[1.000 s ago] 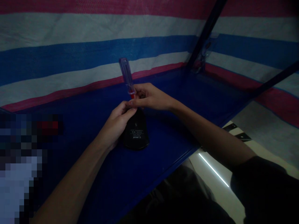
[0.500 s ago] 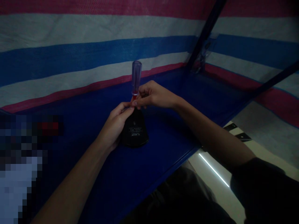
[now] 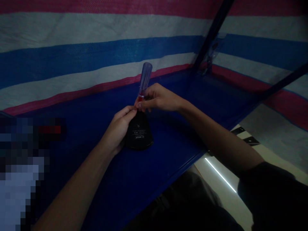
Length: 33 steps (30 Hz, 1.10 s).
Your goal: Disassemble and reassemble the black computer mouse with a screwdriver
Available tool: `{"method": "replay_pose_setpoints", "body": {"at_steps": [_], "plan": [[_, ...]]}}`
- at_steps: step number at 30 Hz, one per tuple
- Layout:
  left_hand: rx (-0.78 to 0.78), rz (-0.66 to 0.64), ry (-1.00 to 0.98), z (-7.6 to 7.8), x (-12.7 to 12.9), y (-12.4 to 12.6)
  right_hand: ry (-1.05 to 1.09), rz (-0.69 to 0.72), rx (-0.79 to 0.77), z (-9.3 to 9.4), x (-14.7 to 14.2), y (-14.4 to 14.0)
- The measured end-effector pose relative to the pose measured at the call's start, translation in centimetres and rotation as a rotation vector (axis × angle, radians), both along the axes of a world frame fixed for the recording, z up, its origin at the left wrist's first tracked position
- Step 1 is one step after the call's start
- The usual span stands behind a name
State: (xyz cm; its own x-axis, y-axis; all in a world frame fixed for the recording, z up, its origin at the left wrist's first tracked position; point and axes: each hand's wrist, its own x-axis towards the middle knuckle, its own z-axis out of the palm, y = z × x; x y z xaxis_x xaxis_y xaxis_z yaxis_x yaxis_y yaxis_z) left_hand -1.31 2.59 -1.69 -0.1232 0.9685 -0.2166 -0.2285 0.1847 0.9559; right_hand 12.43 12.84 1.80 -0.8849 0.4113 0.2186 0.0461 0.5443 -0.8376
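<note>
A black computer mouse (image 3: 140, 136) lies upside down on the blue table (image 3: 168, 154), its label side up. My left hand (image 3: 117, 130) grips the mouse along its left side, thumb on the far end. My right hand (image 3: 157, 98) pinches the lower end of a screwdriver (image 3: 145, 78) with a clear bluish handle and a red collar. The screwdriver stands nearly upright, leaning slightly right, its tip down at the mouse's far end. The tip itself is hidden behind my fingers.
A striped pink, white and blue tarp (image 3: 72, 57) hangs close behind the table. Dark metal poles (image 3: 211, 35) cross at the right. The table's front edge (image 3: 183, 166) runs diagonally, with pale floor (image 3: 228, 179) beyond it. A blurred patch covers the left.
The screwdriver's handle has swung from leaning left, through upright, to leaning slightly right. My right hand moved down a little at the mouse. The left hand and mouse stayed put.
</note>
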Motion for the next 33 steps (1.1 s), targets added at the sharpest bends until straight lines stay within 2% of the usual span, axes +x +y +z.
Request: {"method": "replay_pose_setpoints", "body": {"at_steps": [5,8,10,14,16,25,33], "plan": [[0.028,-0.028,0.034,0.11,-0.06,-0.03,0.011,-0.166,0.120,-0.57,-0.25,0.12],[0.037,-0.056,0.053,0.01,-0.18,0.05,0.012,-0.204,0.212,-0.63,-0.34,-0.07],[0.046,-0.049,0.047,-0.12,-0.25,0.08,0.022,-0.161,0.178,-0.59,-0.36,-0.21],[0.033,-0.044,0.009,-0.18,-0.24,0.05,0.039,0.025,-0.032,-0.45,-0.22,-0.17],[0.023,-0.032,-0.007,-0.08,-0.15,0.00,0.045,0.068,-0.094,-0.41,-0.09,0.02],[0.001,0.021,-0.019,0.14,-0.04,0.07,0.111,-0.112,-0.093,-0.62,-0.31,0.02],[0.016,0.029,-0.049,0.05,-0.06,0.10,0.165,-0.126,-0.080,-0.41,-0.26,-0.08]]}}
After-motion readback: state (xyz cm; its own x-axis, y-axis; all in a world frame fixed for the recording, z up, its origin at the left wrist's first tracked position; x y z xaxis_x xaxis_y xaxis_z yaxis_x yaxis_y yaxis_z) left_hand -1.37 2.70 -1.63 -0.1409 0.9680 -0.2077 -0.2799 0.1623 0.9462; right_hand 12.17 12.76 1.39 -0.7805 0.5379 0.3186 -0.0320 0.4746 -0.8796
